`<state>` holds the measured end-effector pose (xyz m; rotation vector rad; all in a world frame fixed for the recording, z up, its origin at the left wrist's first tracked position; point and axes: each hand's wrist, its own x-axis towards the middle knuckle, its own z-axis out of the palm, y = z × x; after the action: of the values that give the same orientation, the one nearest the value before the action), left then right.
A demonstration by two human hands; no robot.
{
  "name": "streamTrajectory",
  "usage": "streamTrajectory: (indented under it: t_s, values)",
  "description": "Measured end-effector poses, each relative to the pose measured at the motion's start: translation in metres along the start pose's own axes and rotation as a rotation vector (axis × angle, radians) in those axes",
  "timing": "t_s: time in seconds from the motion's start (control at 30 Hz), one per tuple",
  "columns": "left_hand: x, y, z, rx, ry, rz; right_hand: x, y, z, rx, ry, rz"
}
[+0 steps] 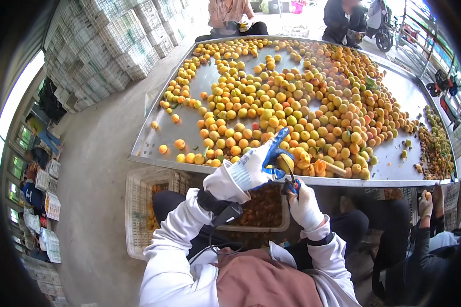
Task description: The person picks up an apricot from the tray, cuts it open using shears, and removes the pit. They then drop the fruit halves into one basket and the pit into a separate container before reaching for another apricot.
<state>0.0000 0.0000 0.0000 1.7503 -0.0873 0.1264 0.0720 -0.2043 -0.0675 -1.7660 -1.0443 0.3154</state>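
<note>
- L hand [259, 161], gloved, ctr of frame: fingers curled part-way round one fruit [283, 163], w/ index extended toward upper ctr.
- R hand [305, 207], gloved, just below & right of ctr: clenched on handle of a small dark tool [291, 179]. Thin curved end is held up at the fruit; contact & edge type can't be confirmed.
- Fruit pos.: frame ctr, by near edge of table [153, 146]. Split fruit [320, 167] & stick [335, 169] lie just to its right. Pile [292, 110] is spread over upper ctr to upper right.
- Step (judged): tool is being worked round the held fruit.
- Fruit should be seated firmly in L hand, but not squeezed; ripe flesh will prob. bruise.
- L fingertips should be kept clear of tool path, esp. thumb & index.
- Tool should be guided w/ short, controlled strokes; fruit is best turned to meet it, w/ R wrist kept steady.
- Work should be held near crate [137, 240], lower left of ctr, so any drips or bits are caught.
- Cable [225, 251], lower ctr, should be kept slack & clear of both hands.
</note>
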Motion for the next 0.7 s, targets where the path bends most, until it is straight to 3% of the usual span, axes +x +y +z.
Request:
streamTrajectory:
  t_s: [0.07, 0.2, 0.23, 0.43, 0.53, 0.63, 0.7]
  values:
    - [-0.001, -0.001, 0.004, 0.001, 0.046, 0.102, 0.002, -0.001, 0.002, 0.060, 0.054, -0.020]
    - [0.003, -0.037, 0.031, -0.669, 0.139, 0.103, -0.001, -0.006, 0.001, 0.089, 0.109, -0.075]
    - [0.000, -0.045, 0.034, -0.580, 0.107, 0.088, -0.002, -0.006, 0.003, 0.088, 0.109, -0.074]
    - [-0.005, -0.033, 0.058, -0.730, 0.153, -0.031, -0.004, 0.008, 0.012, 0.087, 0.147, -0.068]
    - [0.000, -0.047, 0.050, -0.607, 0.085, 0.082, -0.005, -0.002, 0.003, 0.053, 0.139, -0.098]
    - [0.002, -0.049, 0.044, -0.360, 0.237, 0.171, -0.005, 0.001, 0.002, 0.072, 0.142, -0.097]
    - [0.001, -0.026, 0.033, 0.135, 0.250, 0.204, -0.005, -0.005, -0.001, 0.083, 0.134, -0.076]
